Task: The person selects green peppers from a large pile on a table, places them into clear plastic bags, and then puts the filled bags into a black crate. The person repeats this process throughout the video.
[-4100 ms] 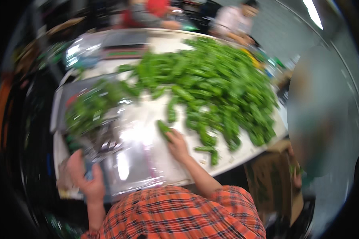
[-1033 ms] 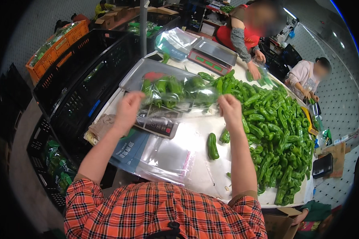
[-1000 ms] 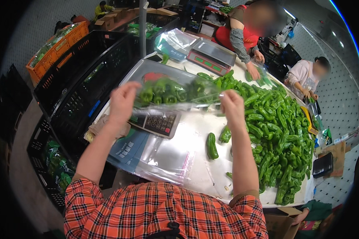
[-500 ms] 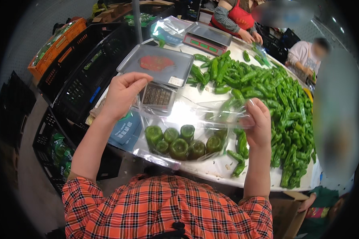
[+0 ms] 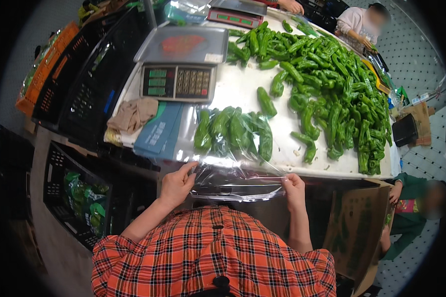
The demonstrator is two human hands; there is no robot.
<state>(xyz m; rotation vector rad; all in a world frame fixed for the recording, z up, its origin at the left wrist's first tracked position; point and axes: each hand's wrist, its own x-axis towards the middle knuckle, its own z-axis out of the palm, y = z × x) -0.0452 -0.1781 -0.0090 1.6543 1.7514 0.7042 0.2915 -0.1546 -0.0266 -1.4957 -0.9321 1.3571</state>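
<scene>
A clear plastic bag (image 5: 233,143) filled with several green peppers lies flat on the near edge of the white table (image 5: 243,89). Its open end hangs over the edge toward me. My left hand (image 5: 176,184) pinches the left corner of that open end. My right hand (image 5: 293,189) pinches the right corner, and the film is stretched between them. A big heap of loose green peppers (image 5: 332,79) covers the table's right side. One single pepper (image 5: 265,101) lies just beyond the bag.
A digital scale (image 5: 181,62) with a steel pan stands at the table's left, a second scale (image 5: 233,15) behind it. A beige cloth (image 5: 133,114) and a stack of flat bags (image 5: 158,131) lie left. Black crates (image 5: 84,79) stand left, a cardboard box (image 5: 357,227) right. Other people sit beyond.
The filled bag came off the scale pan and down onto the near table edge. My hands slid back to its open end and pulled it flat.
</scene>
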